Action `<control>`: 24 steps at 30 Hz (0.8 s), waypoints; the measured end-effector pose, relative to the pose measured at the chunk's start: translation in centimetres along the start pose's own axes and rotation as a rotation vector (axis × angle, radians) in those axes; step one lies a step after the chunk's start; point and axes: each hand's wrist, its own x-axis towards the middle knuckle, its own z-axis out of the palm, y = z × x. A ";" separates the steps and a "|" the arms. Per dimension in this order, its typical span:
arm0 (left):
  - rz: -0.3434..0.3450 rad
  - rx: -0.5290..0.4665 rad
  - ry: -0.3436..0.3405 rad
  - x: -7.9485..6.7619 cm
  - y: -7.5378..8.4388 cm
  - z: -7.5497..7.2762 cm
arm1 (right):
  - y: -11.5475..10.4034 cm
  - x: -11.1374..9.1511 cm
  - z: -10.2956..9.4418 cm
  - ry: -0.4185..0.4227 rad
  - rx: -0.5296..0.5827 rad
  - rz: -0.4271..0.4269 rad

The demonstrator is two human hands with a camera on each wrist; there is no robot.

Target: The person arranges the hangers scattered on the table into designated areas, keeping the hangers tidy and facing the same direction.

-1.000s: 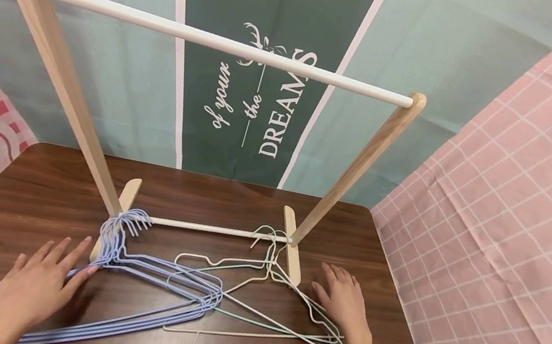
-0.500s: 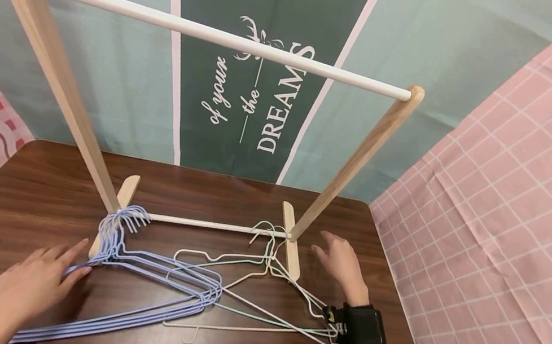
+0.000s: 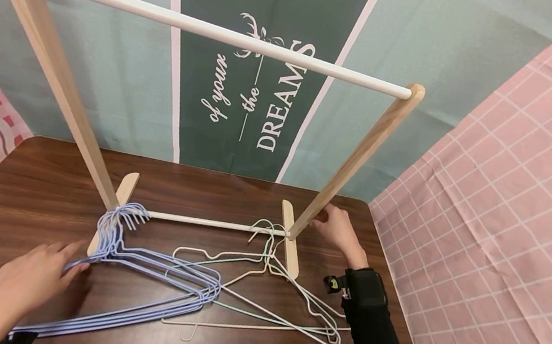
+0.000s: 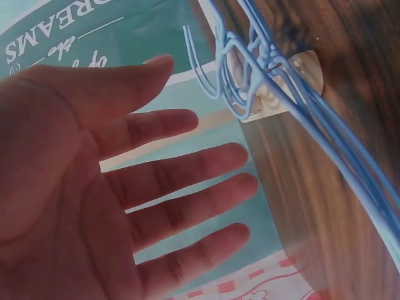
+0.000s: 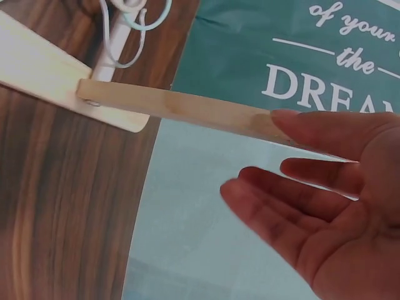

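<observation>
Rack [image 3: 215,32] stood on table [image 3: 232,195], curtain [image 3: 217,148] behind it. Left hanger bundle [image 3: 108,244] lay before the rack, hooks at left end of lower bar [image 3: 199,221]; bundle's right ends overlapped right hanger pile [image 3: 300,329], whose hooks were at bar's right end. Left hand [image 3: 34,275] was by bundle's left part; right hand [image 3: 340,230] just beside right post [image 3: 359,159]. Side cloth [image 3: 504,192] was right of table.

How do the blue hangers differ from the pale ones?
The blue hangers share one colour; the pale hangers mix off-white and mint green. The blue hangers lie stacked nearly parallel, while the pale hangers cross each other. Blue hooks bunch near the left end of the lower bar, most pale hooks near its right. Both have thin frames.
</observation>
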 end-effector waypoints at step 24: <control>0.035 0.002 -0.152 2.3 0.2 -0.5 | -0.5 1.3 0.3 0.012 0.058 0.055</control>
